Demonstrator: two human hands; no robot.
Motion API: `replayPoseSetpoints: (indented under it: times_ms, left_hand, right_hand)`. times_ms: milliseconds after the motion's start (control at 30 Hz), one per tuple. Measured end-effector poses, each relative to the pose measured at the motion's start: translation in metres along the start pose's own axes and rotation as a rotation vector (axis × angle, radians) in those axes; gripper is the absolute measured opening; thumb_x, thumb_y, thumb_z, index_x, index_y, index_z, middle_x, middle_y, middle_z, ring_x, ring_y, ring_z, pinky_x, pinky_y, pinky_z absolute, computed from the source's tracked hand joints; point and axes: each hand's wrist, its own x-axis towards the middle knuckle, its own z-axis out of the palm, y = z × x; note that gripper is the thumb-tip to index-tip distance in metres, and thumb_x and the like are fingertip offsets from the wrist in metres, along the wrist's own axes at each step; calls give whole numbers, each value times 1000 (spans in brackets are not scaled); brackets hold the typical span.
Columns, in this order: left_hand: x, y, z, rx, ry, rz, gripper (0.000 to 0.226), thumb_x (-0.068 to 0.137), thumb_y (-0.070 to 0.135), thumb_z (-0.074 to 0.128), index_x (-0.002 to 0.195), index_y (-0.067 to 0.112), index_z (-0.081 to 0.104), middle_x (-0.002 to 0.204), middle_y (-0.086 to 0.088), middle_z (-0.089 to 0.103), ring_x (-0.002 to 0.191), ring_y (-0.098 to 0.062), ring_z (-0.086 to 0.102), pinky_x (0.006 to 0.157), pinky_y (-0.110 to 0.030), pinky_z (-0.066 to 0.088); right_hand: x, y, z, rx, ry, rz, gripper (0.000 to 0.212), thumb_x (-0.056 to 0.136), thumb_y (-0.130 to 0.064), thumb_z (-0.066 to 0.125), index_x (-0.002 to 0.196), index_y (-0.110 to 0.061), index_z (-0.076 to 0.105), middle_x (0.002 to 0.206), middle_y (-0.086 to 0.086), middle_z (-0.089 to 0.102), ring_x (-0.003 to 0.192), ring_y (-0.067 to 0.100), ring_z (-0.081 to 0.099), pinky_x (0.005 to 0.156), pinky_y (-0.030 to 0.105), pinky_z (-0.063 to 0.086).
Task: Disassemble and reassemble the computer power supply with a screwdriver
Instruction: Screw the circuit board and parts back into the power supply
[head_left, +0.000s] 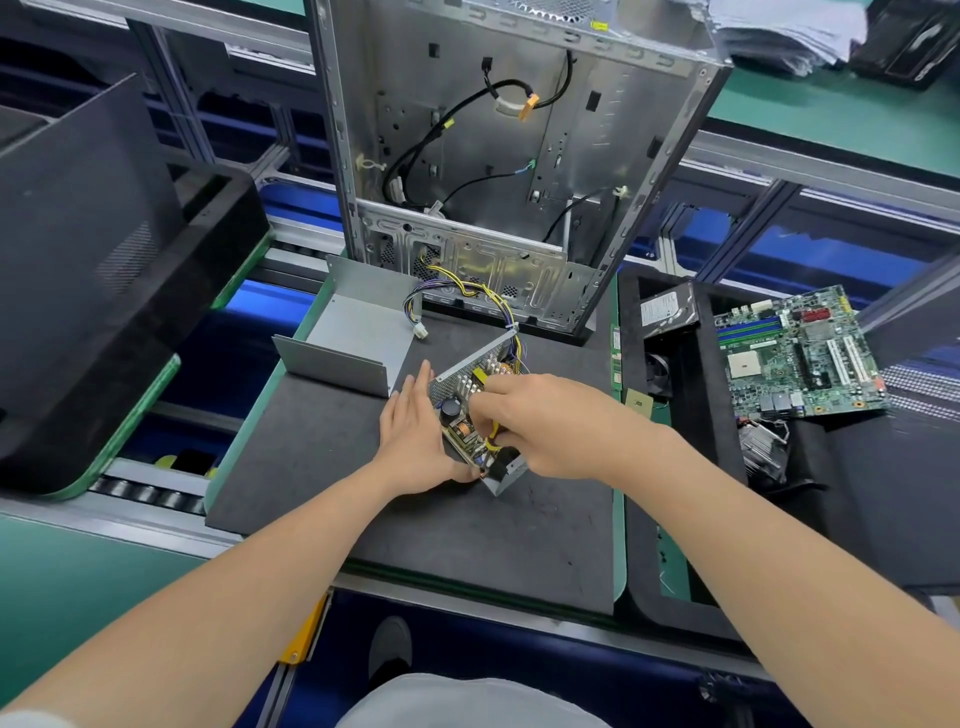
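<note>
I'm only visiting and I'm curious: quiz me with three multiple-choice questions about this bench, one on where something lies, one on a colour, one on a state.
1. Where is the motherboard?
A) right of the mat
B) inside the case
C) under the left hand

2. What colour is the mat?
A) white
B) black
C) red

3. The power supply is:
A) closed
B) open, its board showing
C) mounted in the case

Answers:
1 A, it lies off to the right, beyond the mat's edge.
2 B, the mat is dark all over.
3 B, its cover lies apart, behind and to the left.
</note>
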Motion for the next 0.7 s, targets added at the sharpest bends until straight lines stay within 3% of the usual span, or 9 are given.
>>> replayPoseSetpoints:
  times_ms: [100, 200, 267, 333, 433, 467, 533, 633, 700]
  left_hand:
    - [0, -1, 0, -5, -2, 4, 158, 57, 57, 91, 159, 20, -24, 172, -1, -8, 159, -19, -12, 126, -40, -9]
    - [1, -1, 1, -7, 3, -7, 158, 55, 57, 91, 159, 21, -23, 172, -3, -5, 159, -19, -11, 126, -39, -9]
    - [1, -1, 2, -11, 7, -18, 159, 53, 58, 90, 158, 24, -24, 172, -5, -2, 159, -19, -10, 125, -38, -9]
    - [2, -1, 2, -10, 7, -26, 159, 51, 60, 89, 157, 27, -24, 172, -6, 1, 159, -19, -9, 124, -37, -9]
    - [3, -2, 2, -1, -1, -32, 161, 45, 65, 84, 157, 27, -24, 172, -4, -1, 159, -18, -8, 125, -36, -8]
    - [4, -2, 2, 6, -2, -33, 162, 43, 65, 83, 158, 26, -24, 172, -3, -2, 159, -18, -8, 125, -37, -7]
    - [4, -2, 3, 17, -4, -32, 162, 42, 67, 81, 158, 25, -24, 172, -1, -5, 159, -18, -9, 126, -38, -6]
    - [5, -4, 4, 26, -16, -24, 161, 40, 71, 75, 157, 25, -25, 172, 2, -10, 158, -17, -12, 126, -38, -7]
    - [5, -4, 4, 28, -18, -19, 161, 40, 71, 75, 157, 26, -26, 171, 3, -12, 158, -16, -13, 125, -37, -8]
  right_hand:
    - [3, -3, 4, 23, 99, 65, 15, 101, -31, 60, 107, -18, 57, 93, 1, 62, 88, 30, 63, 64, 39, 46]
    - [8, -6, 13, 38, 178, 218, 34, 102, -48, 57, 93, -17, 45, 68, -2, 40, 72, 32, 51, 59, 35, 33]
    - [11, -6, 17, 50, 199, 366, 47, 102, -59, 51, 86, -17, 41, 65, -3, 30, 67, 31, 42, 59, 35, 31]
    - [15, -7, 18, -23, 178, 477, 61, 100, -70, 42, 73, -15, 40, 62, -2, 33, 62, 30, 42, 56, 34, 30]
    - [15, -12, 16, -125, 192, 520, 68, 99, -76, 30, 62, -19, 37, 60, -2, 36, 59, 31, 46, 53, 33, 29]
    - [14, -12, 17, -114, 199, 492, 67, 101, -73, 30, 65, -18, 41, 64, -2, 40, 63, 33, 51, 56, 34, 32]
    - [9, -8, 18, -73, 172, 308, 48, 107, -59, 37, 89, -17, 52, 85, 0, 48, 76, 35, 61, 61, 37, 37]
    - [-1, -2, 5, -68, 34, 10, 11, 103, -25, 53, 112, -20, 49, 112, -1, 41, 72, 29, 54, 58, 42, 43]
    - [-2, 1, -2, -149, -65, -72, 23, 94, -4, 57, 110, -20, 53, 117, -2, 40, 74, 25, 51, 60, 45, 48]
